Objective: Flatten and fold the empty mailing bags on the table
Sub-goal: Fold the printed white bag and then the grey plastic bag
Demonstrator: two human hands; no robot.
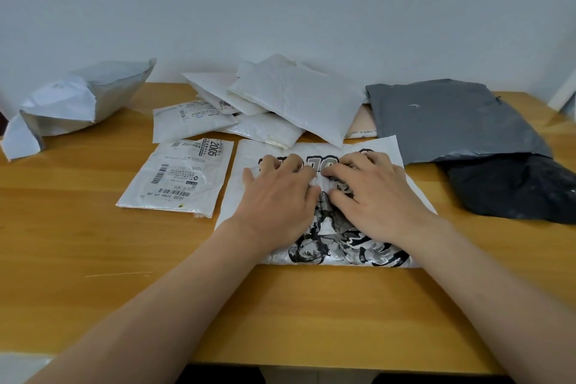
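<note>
The printed bag [324, 206], white with a black cartoon picture on it, lies flat on the wooden surface [280, 315], right in front of the person. Things could go wrong here. The bag is thin and slippery, so if the hands push too hard to one side it may slide on the wood or bunch up into new wrinkles. There is already a little crumpled bump in the middle of the bag, between the two hands, and air caught inside could puff it up again. If the bag is folded before that bump is pressed out, the fold may come out crooked. The left hand [280, 193] lies palm down on the left half of the bag, fingers spread and a bit bent, pressing it. The right hand [371, 193] lies palm down on the right half, fingers bent at the tips, and they look as if they press or nip the crumpled bit. Just left of the printed bag lies a white bag with labels [177, 178]. Behind the printed bag sits a pile of white bags [290, 100]. To its right lie a grey bag [448, 118] and a black bag [514, 187]. Far to its left sits a puffed-up grey bag [78, 103].
</note>
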